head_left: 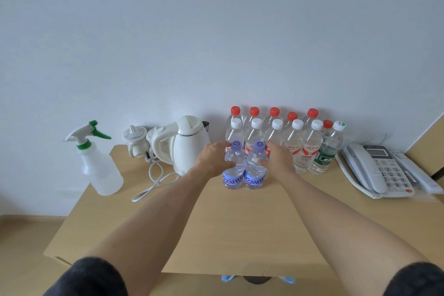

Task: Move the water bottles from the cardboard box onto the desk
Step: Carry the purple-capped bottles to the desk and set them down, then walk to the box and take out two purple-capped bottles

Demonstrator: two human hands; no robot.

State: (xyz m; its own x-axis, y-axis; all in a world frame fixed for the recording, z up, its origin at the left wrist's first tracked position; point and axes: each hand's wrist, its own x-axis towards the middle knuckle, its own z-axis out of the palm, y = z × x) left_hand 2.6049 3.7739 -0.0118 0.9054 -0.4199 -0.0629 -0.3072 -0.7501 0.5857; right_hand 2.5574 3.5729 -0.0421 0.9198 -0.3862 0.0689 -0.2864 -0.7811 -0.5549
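Two small blue-labelled water bottles with purple caps stand side by side on the wooden desk [216,223]. My left hand [213,158] grips the left bottle [234,168] at its shoulder. My right hand [278,158] grips the right bottle [255,170] the same way. Behind them stand two rows of taller clear bottles, a back row with red caps [274,115] and a front row with white caps [294,144]. A green-labelled bottle [328,149] ends the front row at the right. No cardboard box is visible.
A white electric kettle [189,142] with its cord [153,180] stands left of the bottles, with two lidded ceramic cups [135,139] behind it. A spray bottle [98,161] sits at the desk's left corner. A desk phone [382,170] lies at the right.
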